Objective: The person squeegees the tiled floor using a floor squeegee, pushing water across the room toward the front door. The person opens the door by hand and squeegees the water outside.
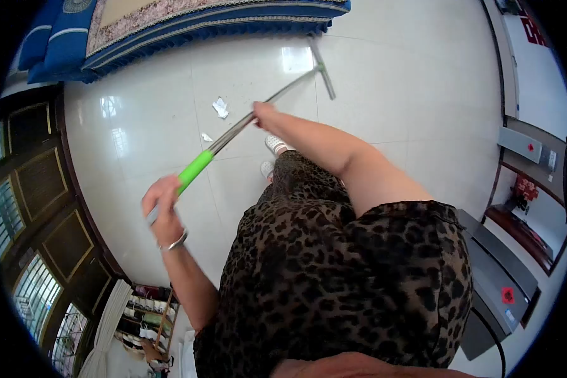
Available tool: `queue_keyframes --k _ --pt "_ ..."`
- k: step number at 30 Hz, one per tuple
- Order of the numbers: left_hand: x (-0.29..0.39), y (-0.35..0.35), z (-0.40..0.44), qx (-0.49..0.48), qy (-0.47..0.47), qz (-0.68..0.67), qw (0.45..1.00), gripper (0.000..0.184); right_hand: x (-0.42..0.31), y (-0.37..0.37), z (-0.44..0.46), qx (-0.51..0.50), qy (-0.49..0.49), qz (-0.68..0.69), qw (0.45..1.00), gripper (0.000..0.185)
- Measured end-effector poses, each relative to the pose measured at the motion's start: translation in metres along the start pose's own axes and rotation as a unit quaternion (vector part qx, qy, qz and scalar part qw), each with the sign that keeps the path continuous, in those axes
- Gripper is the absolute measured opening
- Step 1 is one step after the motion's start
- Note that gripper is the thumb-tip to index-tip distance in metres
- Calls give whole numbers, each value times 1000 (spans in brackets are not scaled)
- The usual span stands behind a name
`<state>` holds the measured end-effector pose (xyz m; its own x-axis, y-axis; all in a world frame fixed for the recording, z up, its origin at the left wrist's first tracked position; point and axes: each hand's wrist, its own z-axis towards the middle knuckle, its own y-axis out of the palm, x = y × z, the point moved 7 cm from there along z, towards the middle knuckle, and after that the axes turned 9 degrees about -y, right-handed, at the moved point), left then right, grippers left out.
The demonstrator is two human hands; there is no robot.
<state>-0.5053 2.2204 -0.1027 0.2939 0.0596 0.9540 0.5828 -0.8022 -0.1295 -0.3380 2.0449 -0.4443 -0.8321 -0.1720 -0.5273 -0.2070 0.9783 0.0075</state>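
A long-handled floor squeegee (195, 170) with a bright green grip, a metal pole and a narrow grey crossbar head runs diagonally across the view. My left hand (162, 205) is wrapped round the upper end of the green grip; a bracelet circles that wrist. Further down, my right hand (263, 114) is closed round the metal pole. The head is slightly blurred and lies near the skirted edge of the blue sofa. Crumpled white paper (220, 107) and a smaller white scrap (206, 137) lie on the tiles beside the pole.
A blue covered sofa (201, 31) stands at the far side of the tiled floor (384, 82). Dark wooden doors (41, 157) line the left. A shoe rack (148, 318) is at lower left, a grey cabinet (494, 268) at right. My white shoes (274, 145) are below the pole.
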Motion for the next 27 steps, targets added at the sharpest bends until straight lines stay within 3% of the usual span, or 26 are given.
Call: queue_keyframes --k 2,3,5,6,7,11,13,18,21,22,23,24,25,27 --pt "13 -48 -28 84 -20 -14 996 10 1 59 -41 -53 14 -81 995 30" --pt "17 -74 -43 97 -13 -22 995 11 12 93 -47 -77 -30 -96 992 33" --pt "31 -118 -78 126 -10 -29 992 13 30 147 -87 -139 -8 -125 982 34" --pt "49 -123 -94 121 -2 -39 992 14 50 178 -92 -122 -46 -93 987 32" --pt "64 -133 -109 188 -3 4 982 16 50 196 -119 -154 -26 -146 977 31" --pt "106 -152 -135 246 8 52 968 25 55 246 -181 -263 31 -147 953 32" --pt "125 -147 -140 224 42 37 973 23 52 250 -201 -290 47 -121 948 28" --pt "145 -148 -141 119 121 -80 982 23 31 185 -224 -324 94 -49 940 24" --pt "112 -132 -99 10 108 -80 991 23 11 104 -197 -242 75 -69 965 27" --pt "88 -132 -89 37 107 -51 992 16 20 81 -172 -216 66 -73 972 27" --pt "90 -96 -74 86 197 119 969 8 24 55 -155 -167 106 -54 979 25" --pt "65 -80 -53 48 115 18 992 9 25 31 -133 -135 77 -53 986 24" --pt "48 -58 -36 28 -37 6 999 10 25 8 -119 -94 85 -16 992 20" --pt "11 -20 -14 -123 -17 -91 988 13 51 -29 -72 -46 105 -16 993 18"
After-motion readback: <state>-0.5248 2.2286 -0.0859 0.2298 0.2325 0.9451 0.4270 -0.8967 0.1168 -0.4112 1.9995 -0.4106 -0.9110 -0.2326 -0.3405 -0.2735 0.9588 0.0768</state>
